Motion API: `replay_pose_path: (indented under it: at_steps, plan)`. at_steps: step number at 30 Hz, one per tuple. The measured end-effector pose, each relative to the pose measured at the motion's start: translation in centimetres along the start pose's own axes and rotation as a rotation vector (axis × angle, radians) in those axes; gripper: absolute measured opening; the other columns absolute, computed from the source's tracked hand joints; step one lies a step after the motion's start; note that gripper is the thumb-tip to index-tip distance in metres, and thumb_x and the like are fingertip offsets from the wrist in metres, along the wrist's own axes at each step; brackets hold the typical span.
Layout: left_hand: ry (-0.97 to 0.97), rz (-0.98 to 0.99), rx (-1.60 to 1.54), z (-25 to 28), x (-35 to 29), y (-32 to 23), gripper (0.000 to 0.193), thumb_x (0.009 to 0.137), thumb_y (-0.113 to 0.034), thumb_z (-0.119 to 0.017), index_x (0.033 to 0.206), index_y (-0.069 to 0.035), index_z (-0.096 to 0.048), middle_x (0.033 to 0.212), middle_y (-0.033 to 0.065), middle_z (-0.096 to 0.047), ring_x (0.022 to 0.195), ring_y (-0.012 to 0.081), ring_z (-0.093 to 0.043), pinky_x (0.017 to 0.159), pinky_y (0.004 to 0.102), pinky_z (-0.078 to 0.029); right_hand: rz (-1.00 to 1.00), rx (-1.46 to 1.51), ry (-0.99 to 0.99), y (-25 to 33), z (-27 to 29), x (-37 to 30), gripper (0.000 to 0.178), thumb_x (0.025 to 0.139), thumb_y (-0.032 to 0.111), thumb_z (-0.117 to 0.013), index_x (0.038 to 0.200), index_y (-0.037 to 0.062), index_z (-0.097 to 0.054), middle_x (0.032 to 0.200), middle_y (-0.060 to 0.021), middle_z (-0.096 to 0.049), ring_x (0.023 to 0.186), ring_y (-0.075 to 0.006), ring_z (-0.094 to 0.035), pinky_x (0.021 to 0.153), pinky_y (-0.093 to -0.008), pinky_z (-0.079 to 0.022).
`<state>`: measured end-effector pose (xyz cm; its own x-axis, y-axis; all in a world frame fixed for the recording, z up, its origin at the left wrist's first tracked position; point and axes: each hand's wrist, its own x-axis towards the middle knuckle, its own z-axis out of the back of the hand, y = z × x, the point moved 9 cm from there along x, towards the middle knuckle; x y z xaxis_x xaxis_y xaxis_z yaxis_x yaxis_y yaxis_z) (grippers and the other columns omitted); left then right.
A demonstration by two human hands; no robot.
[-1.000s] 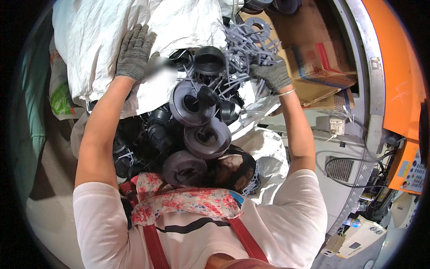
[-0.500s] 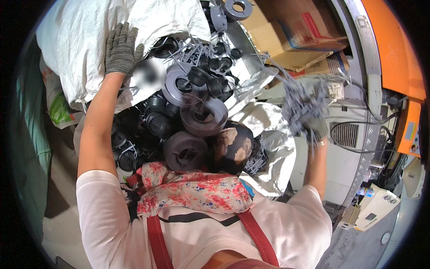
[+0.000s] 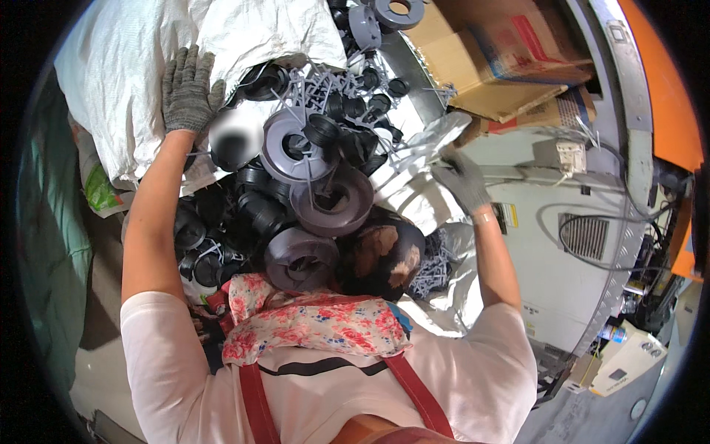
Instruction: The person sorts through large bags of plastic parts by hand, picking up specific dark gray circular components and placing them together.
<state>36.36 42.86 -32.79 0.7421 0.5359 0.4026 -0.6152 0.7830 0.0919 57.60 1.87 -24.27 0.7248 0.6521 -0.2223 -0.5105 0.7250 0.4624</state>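
My left hand (image 3: 188,89), in a grey knit glove, lies flat with fingers spread on a big white woven sack (image 3: 111,89). My right hand (image 3: 462,181), also gloved, hovers empty with fingers apart over the rim of a white bag (image 3: 414,200). That bag holds a tangle of grey plastic sprues (image 3: 435,265). Between my arms lies a heap of dark grey and black plastic reels (image 3: 322,200), with more grey sprues (image 3: 318,83) on top at the back.
Cardboard boxes (image 3: 488,59) stand at the back right. A white machine cabinet with a vent grille (image 3: 584,237) and cables is on the right, beside an orange housing (image 3: 669,96). A green cloth (image 3: 52,244) hangs at the left.
My right hand held a bunch of grey sprues out to the right; it is now empty and has come back toward the white bag. The left hand stays on the sack.
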Motion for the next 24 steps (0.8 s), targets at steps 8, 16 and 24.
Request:
replay_pose_path:
  at_steps: [8,16,24]
  plan:
    - [-0.016,-0.019,-0.042,0.5,0.3,-0.5,0.057,0.078,-0.038,-0.05,0.129,-0.014,-0.042,0.138,0.0135,-0.033,0.13,0.029,-0.026,0.107,0.0424,-0.014,0.043,-0.073,0.398,4.6,-15.7,22.9,0.112,0.048,0.055,-0.078,0.132,-0.003,-0.03,0.128,-0.0231,-0.043,0.118,-0.0312,-0.044,0.098,-0.0343,-0.036]
    - [-0.074,-0.029,-0.07,0.6,-0.2,-0.3,0.058,0.077,-0.037,-0.052,0.13,-0.016,-0.042,0.139,0.0124,-0.031,0.13,0.0291,-0.025,0.107,0.0428,-0.014,-0.074,0.497,0.396,-5.0,-23.6,31.4,0.104,0.055,0.037,-0.079,0.13,-0.0093,-0.025,0.121,-0.0206,-0.049,0.108,-0.0238,-0.051,0.09,-0.0294,-0.04]
    - [-0.1,-0.057,-0.114,0.4,0.7,-0.9,0.058,0.077,-0.04,-0.052,0.129,-0.017,-0.043,0.14,0.0107,-0.031,0.131,0.0266,-0.025,0.108,0.042,-0.013,-0.044,0.4,0.41,-10.6,-27.0,36.1,0.102,0.054,0.042,-0.08,0.131,-0.0023,-0.03,0.114,-0.0166,-0.053,0.099,-0.0239,-0.055,0.085,-0.0303,-0.044]
